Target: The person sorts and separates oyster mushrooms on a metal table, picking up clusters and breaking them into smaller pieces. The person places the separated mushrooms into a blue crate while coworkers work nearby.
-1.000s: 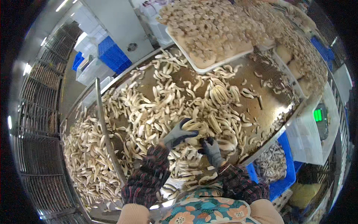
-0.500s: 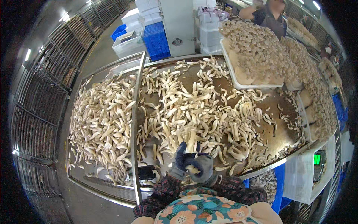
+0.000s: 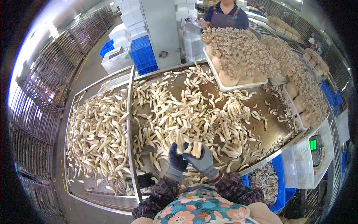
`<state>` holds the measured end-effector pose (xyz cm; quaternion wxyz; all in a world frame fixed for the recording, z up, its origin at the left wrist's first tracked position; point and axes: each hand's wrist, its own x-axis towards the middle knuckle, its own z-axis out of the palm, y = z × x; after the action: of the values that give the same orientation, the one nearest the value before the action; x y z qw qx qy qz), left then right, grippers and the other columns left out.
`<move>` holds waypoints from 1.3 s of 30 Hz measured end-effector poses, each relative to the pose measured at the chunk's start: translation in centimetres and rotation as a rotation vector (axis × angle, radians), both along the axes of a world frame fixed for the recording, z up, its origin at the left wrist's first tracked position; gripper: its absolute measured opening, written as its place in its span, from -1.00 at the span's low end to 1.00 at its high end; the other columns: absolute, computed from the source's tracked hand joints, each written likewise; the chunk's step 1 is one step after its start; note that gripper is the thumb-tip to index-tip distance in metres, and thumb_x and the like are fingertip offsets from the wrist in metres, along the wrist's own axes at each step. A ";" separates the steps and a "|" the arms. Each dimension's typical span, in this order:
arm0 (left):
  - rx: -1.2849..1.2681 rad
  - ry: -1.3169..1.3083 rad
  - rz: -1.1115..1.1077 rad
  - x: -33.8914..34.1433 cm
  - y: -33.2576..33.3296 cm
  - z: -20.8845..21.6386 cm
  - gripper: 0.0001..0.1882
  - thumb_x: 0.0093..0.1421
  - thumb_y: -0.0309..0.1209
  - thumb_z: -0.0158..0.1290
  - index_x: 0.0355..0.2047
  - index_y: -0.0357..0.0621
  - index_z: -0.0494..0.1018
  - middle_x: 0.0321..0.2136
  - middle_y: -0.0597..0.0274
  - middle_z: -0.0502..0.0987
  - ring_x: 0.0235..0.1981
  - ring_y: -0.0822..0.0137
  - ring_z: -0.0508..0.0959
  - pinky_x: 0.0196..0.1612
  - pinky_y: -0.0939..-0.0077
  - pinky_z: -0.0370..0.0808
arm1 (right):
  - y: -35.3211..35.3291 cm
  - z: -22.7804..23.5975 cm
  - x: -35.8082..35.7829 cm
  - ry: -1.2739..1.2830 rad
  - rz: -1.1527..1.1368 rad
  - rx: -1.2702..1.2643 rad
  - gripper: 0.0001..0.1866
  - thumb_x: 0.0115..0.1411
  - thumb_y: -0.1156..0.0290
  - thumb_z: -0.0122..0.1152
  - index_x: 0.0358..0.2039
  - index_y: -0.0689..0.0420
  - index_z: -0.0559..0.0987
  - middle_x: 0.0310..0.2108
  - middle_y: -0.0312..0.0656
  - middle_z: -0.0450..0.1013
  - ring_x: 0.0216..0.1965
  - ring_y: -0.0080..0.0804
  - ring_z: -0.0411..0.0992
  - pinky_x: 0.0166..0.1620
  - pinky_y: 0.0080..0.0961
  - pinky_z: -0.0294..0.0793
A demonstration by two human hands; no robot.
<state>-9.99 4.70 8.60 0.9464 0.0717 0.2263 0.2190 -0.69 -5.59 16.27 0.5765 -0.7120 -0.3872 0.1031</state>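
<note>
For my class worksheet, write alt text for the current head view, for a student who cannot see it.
A person's gloved left hand and right hand hold pale mushrooms over a metal worktable strewn with more. Beyond, a co-worker stands behind a white tray of capped mushrooms.

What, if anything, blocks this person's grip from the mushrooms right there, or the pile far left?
Nothing visible blocks the gloved left grip or right grip from the pale mushrooms they touch. Toward the left pile, a metal bar runs between, with loose mushrooms before it.
</note>
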 end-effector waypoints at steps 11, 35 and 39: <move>-0.084 -0.290 0.093 -0.6 -0.1 -1.1 -0.53 0.23 -0.35 0.04 0.12 -0.24 0.27 0.08 0.00 0.39 0.15 0.04 0.36 0.26 0.04 0.27 | 0.7 -4.0 8.8 0.544 0.075 -0.317 -0.35 0.11 0.26 0.31 0.14 0.27 0.30 -0.08 -0.07 0.45 -0.19 -0.36 0.49 -0.16 -0.55 0.50; -0.260 -0.284 0.025 -9.2 1.7 -1.9 -0.21 0.16 -0.08 0.10 0.25 -0.27 0.07 0.20 -0.12 0.21 0.21 -0.07 0.22 0.31 -0.01 0.10 | 6.4 -9.3 9.1 -0.011 0.172 -0.608 -0.46 -0.04 -0.01 0.37 -0.17 0.14 0.57 -0.40 -0.14 0.56 -0.37 -0.15 0.51 -0.17 -0.33 0.47; 0.062 -0.158 -0.138 -4.1 -0.3 -1.3 -0.19 0.16 -0.08 0.09 0.27 -0.25 0.04 0.23 -0.16 0.16 0.24 -0.10 0.21 0.33 0.02 0.08 | 4.2 -9.8 6.2 0.153 0.167 -0.509 -0.53 -0.08 0.15 0.41 -0.20 0.12 0.53 -0.38 -0.07 0.53 -0.29 -0.13 0.51 -0.12 -0.34 0.48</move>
<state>-14.05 4.43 7.33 0.9714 0.0989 0.1387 0.1651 5.48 -1.36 6.49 0.3962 -0.7896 -0.3615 0.2979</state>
